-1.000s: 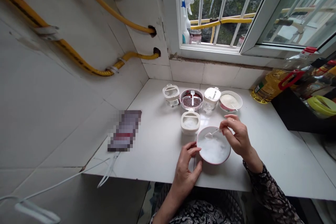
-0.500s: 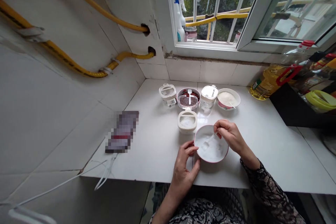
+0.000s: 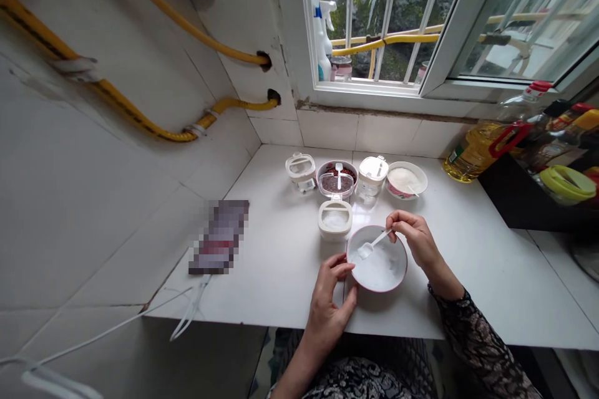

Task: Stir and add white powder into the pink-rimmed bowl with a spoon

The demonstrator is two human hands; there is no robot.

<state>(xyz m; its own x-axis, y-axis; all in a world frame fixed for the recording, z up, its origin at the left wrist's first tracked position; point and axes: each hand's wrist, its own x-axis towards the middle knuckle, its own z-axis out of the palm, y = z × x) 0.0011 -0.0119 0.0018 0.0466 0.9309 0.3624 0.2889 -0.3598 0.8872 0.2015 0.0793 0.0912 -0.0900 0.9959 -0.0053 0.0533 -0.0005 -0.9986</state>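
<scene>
- The large round white bowl with a thin pink rim [image 3: 406,265] sits near the front edge of the glossy white tiled counter [image 3: 271,262]; loose white grains [image 3: 384,267] lie inside it.
- The left hand [image 3: 327,297] is at the left side of the bowl, its fingers spread and curved — fingertips against the rim, thumb lower down beside it, not closed around anything.
- The right hand [image 3: 417,238], over the bowl's right far side, has its thumb and fingers pinched on the handle of a small white plastic spoon [image 3: 365,250]. The spoon slants down to the left, its scoop over the left part of the bowl; whether it touches the grains, I cannot tell.
- Just beyond the bowl, to its left, stands a clear squarish jar with a cream-rimmed lid [image 3: 336,222], white contents showing through.
- Farther beyond the bowl runs a row: a clear jar with a pale hinged lid [image 3: 301,168], a round bowl of dark red contents [image 3: 354,187] with a clear lid and white spoon over it, a white-lidded clear jar [image 3: 373,168], and a floral bowl of pale grains [image 3: 395,189].
- Well apart to the bowl's left lies a pixelated dark flat object [image 3: 219,237] — a white cable [image 3: 187,318] is near its lower end.
- Far right of the bowl, a yellow oil bottle with a red handle [image 3: 468,153] leans by a black box [image 3: 519,202].
</scene>
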